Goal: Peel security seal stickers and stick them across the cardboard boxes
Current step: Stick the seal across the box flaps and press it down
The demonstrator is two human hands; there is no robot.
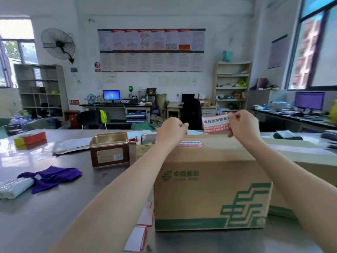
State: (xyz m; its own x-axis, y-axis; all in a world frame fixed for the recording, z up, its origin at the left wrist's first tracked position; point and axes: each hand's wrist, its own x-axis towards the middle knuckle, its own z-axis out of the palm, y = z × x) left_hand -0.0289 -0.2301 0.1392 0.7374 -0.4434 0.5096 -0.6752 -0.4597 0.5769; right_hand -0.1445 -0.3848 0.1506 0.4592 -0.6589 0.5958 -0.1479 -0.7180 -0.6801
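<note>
A brown cardboard box [209, 179] with green postal markings stands on the table in front of me. One red-and-white seal sticker [190, 143] lies stuck on its top near the far edge. My right hand [242, 125] pinches another red-and-white seal sticker [216, 124] by its right end, held up above the box's far side. My left hand [172, 129] hovers over the box top's left part with fingers curled; whether it holds anything is hidden. Several sticker sheets [140, 229] lie on the table by the box's left bottom corner.
A brown open tin [110, 149] stands left of the box. A purple cloth [52, 177] and a white roll [14, 188] lie at the left. A red-and-yellow box [30, 139] sits far left. A second cardboard box [310, 157] lies to the right.
</note>
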